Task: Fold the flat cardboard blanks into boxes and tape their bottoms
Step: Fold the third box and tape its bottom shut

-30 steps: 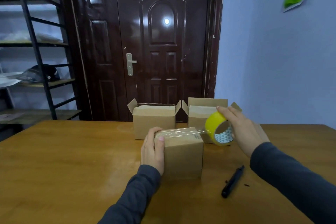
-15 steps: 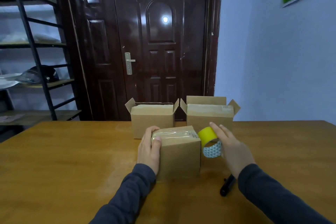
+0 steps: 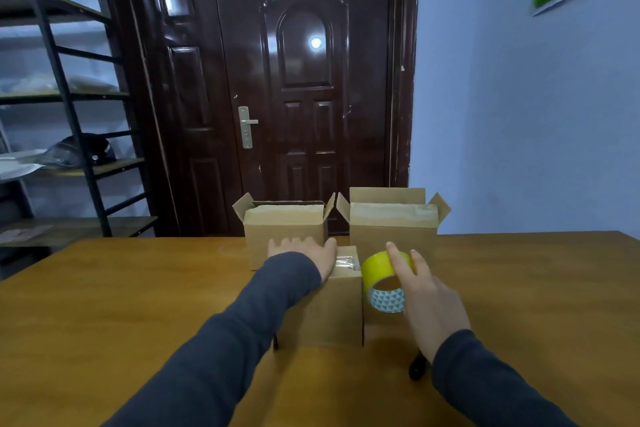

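A small cardboard box (image 3: 332, 312) stands on the wooden table (image 3: 138, 305) in front of me, clear tape shining on its top. My left hand (image 3: 304, 253) lies flat over the top of this box, fingers straight. My right hand (image 3: 422, 288) holds a yellow roll of tape (image 3: 381, 277) against the box's right side, fingers curled over the roll. Behind stand two folded boxes with open flaps, the left one (image 3: 284, 229) and the right one (image 3: 391, 222).
A black pen-like cutter (image 3: 417, 366) lies on the table, mostly hidden under my right sleeve. A dark door (image 3: 294, 80) stands behind the table, a metal shelf rack (image 3: 62, 97) is at the left and a blue wall at the right.
My right hand brought the tape roll down from above the box's right edge to its right side. My left hand moved from gripping the box's left end to lying flat on top.
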{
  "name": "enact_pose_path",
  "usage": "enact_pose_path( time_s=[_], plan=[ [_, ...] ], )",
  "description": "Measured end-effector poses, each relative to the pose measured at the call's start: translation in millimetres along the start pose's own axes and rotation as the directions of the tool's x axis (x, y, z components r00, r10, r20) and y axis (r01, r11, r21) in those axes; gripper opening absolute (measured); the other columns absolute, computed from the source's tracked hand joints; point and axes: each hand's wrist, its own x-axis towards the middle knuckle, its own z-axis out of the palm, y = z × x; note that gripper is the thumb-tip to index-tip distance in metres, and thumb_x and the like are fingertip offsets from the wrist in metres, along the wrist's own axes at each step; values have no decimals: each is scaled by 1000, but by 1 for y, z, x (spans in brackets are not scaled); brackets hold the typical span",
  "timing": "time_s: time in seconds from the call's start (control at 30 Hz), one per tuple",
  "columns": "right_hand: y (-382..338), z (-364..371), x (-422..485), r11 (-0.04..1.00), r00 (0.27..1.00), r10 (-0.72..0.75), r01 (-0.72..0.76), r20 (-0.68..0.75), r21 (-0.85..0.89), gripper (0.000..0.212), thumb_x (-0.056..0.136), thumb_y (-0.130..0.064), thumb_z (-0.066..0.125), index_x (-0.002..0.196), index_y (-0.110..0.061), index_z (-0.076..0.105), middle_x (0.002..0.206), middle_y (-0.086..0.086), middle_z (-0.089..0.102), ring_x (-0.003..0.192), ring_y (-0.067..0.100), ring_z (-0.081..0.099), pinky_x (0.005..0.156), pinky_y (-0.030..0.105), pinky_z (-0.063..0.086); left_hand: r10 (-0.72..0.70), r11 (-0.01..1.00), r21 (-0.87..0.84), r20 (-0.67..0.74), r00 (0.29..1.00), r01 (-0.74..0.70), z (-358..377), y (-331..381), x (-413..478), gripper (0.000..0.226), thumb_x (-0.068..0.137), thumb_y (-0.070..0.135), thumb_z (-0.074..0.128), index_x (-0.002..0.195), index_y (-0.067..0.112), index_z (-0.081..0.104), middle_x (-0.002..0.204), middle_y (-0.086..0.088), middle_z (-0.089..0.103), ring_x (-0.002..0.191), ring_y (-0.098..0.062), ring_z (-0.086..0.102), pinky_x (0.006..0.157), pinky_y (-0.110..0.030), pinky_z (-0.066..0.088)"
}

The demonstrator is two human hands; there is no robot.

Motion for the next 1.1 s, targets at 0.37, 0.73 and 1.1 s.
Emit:
enact_pose_path(
  time_s=[0.37, 0.73, 1.1],
  plan=[
    [-1, 5, 1, 999, 1000, 29, -28, 13, -24, 89, 93, 2, 50, 153, -29, -9, 157, 15, 24, 110, 16, 61, 84, 23, 54, 12, 998, 60, 56, 998, -16, -5, 32, -3, 49, 103, 34, 21, 146, 15, 33, 152, -12, 33, 141, -33, 28, 116, -54, 17],
    [2, 17, -9, 999, 1000, 20, -19, -10, 44, 85, 93, -5, 52, 154, -25, -4, 152, 16, 33, 108, 19, 62, 77, 26, 57, 72, 996, 42, 30, 997, -73, 4, 30, -2, 76, 89, 68, 1, 148, 30, 30, 155, -4, 31, 144, -28, 22, 114, -59, 5],
    [28, -29, -30, 939, 975, 199, -161, -101, 303, 45, 92, -40, 45, 132, -22, 32, 123, -14, 48, 95, 5, 53, 75, 23, 49, 89, 995, 43, -63, 994, -87, 10, 28, -9, 59, 95, 48, -4, 149, 38, 19, 156, -3, 29, 144, -29, 19, 111, -66, -3]
  ],
)
